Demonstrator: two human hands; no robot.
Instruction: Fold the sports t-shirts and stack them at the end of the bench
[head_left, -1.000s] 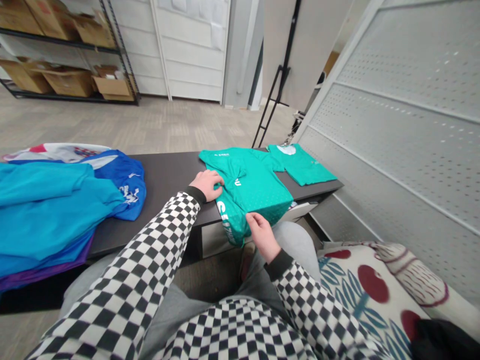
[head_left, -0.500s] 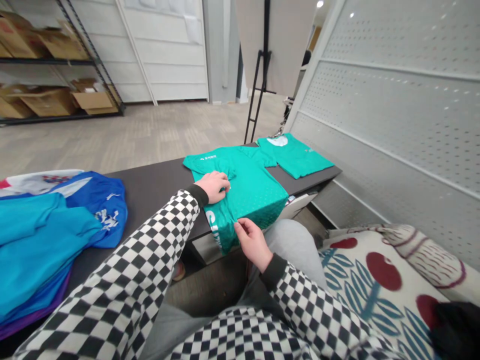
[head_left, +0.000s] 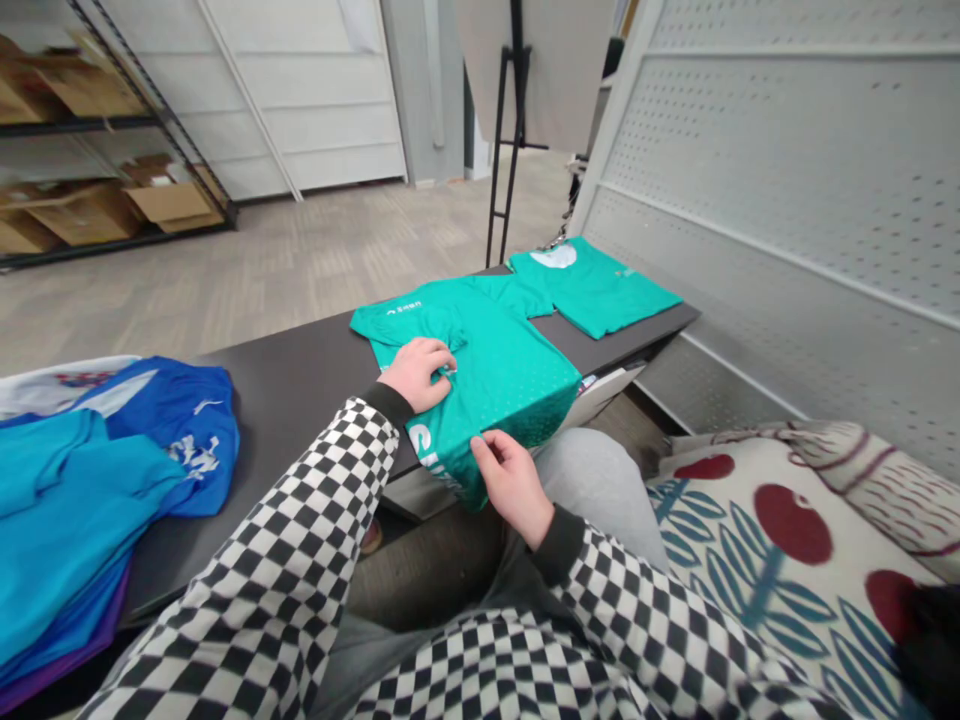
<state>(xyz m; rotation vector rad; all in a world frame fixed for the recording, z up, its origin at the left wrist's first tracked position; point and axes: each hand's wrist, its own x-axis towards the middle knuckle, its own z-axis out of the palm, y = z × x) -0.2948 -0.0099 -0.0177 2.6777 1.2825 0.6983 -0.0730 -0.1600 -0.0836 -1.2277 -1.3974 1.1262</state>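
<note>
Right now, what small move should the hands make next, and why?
Probably raise the right hand slightly: it pinches the nearer green shirt where it hangs off the tabletop, and the left hand, resting on the cloth, could steady the rest.

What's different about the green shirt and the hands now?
The left hand has moved rightward over the green shirt, covering most of its middle letters. The right hand still pinches the shirt near its hanging part. The folded shirt and blue clothes stayed put.
</note>
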